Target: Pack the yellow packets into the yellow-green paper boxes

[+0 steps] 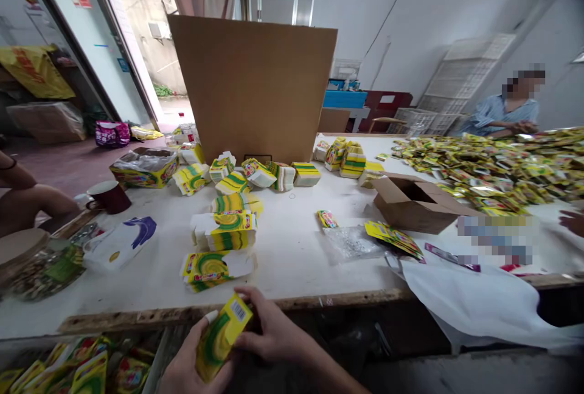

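My left hand (194, 357) is wrapped around the lower part of a small yellow and green printed carton (221, 342), with a white covering on one fingertip. At the carton's upper end, near its barcode flap, the fingers of my right hand (271, 324) grip the other side. The carton is tilted in front of the table's front edge. Just beyond it on the table lies a stack of flat yellow cartons (210, 267), with another carton stack (228, 233) behind that one.
A large brown cardboard panel (255, 90) stands behind more carton bundles. On the right are an open cardboard box (417, 202), a clear plastic bag (353, 245) and a heap of yellow packets (502, 169). Filled cartons (91, 369) lie low left. A person (506, 111) sits far right.
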The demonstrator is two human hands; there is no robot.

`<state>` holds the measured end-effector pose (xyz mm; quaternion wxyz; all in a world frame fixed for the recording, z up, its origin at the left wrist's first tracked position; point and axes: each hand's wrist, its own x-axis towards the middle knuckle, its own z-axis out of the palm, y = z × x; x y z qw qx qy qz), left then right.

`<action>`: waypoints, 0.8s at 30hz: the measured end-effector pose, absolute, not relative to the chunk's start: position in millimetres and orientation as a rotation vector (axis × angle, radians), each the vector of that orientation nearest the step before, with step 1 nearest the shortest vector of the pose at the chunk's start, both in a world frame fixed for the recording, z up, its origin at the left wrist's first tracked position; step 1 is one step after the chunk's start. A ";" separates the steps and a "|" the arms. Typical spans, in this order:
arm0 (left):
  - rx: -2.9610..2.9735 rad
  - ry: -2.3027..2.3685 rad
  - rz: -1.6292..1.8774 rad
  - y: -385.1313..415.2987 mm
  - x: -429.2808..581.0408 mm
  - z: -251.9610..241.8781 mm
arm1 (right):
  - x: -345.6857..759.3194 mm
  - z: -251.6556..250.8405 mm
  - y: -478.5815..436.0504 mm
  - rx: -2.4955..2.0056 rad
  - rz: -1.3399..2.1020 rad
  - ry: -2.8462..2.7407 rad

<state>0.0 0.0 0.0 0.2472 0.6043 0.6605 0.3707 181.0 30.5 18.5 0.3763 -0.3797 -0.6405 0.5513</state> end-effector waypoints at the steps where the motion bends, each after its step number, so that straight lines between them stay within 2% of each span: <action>1: 1.614 1.776 1.046 -1.6 3.7 2.3 | 179.3 19.1 32.4 -0.924 1.475 -1.559; 3: 1.596 1.779 1.106 -3.9 9.8 4.7 | 174.2 23.7 37.5 -0.914 1.471 -1.499; 8: 1.901 1.902 1.087 -2.8 8.4 -5.0 | 152.3 32.1 43.8 -1.178 1.143 -1.579; 12: 1.887 1.927 1.078 -0.4 -6.2 -14.1 | 139.4 23.1 47.5 -1.142 1.131 -1.677; 16: 1.162 1.908 1.379 3.2 -20.9 -2.0 | 135.0 19.2 72.5 -1.238 0.985 -1.796; 19: 0.342 1.502 1.725 6.9 -27.6 13.8 | 130.7 17.4 100.9 -1.462 0.750 -1.799; 21: 0.054 1.218 1.762 7.8 -28.3 18.8 | 125.7 14.0 116.2 -1.547 0.685 -1.793; 24: 0.008 1.089 1.625 7.4 -23.9 13.8 | 118.3 8.0 126.9 -1.620 0.636 -1.806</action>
